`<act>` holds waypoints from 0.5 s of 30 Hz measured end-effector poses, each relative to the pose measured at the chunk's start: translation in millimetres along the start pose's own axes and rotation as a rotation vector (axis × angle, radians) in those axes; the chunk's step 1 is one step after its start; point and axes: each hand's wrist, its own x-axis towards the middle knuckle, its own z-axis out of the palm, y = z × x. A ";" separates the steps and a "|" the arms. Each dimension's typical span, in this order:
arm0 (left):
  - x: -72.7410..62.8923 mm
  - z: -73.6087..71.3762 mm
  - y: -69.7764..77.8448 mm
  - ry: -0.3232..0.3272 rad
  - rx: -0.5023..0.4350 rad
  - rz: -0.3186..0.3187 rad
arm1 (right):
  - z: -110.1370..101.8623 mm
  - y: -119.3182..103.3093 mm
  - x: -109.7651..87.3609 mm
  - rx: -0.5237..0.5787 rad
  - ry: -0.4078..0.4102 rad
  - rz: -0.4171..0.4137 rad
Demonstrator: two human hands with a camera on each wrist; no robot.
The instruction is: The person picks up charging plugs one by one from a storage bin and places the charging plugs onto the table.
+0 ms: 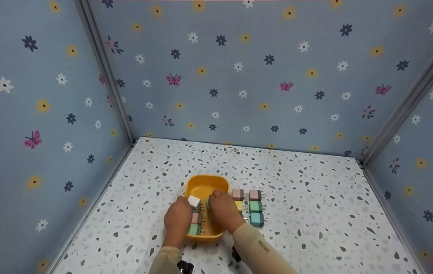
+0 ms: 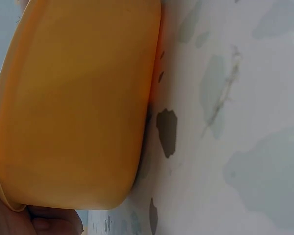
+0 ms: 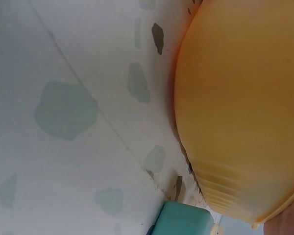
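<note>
An orange-yellow plastic bin (image 1: 207,179) stands on the speckled table. My left hand (image 1: 178,217) reaches over its left side and pinches a white plug adapter (image 1: 194,201) at the fingertips. Below that, a pink plug adapter (image 1: 196,218) and a green plug adapter (image 1: 194,229) lie inside the bin, prongs to the right. My right hand (image 1: 224,208) reaches in over the right wall, its fingers on a teal plug adapter (image 1: 208,204), mostly hidden. Both wrist views show chiefly the bin's outer wall (image 2: 83,107), with the hands only partly visible at its rim.
Right of the bin lie more adapters with prongs: two pink, one (image 1: 255,195) at the outer side, a yellow one (image 1: 239,206), a green one (image 1: 255,206) and a teal one (image 1: 257,219). Flower-patterned panels (image 1: 239,76) enclose the table at the back and sides.
</note>
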 end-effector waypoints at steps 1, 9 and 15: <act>0.4 0.0 -0.2 -0.009 0.001 -0.006 | 0.0 0.2 0.1 0.014 -0.003 0.005; 0.8 0.5 1.5 -0.022 0.007 -0.033 | -1.9 2.1 -0.6 0.140 0.011 0.044; 0.8 -0.8 1.2 -0.012 0.005 -0.021 | -1.9 2.4 -0.3 0.262 0.030 0.090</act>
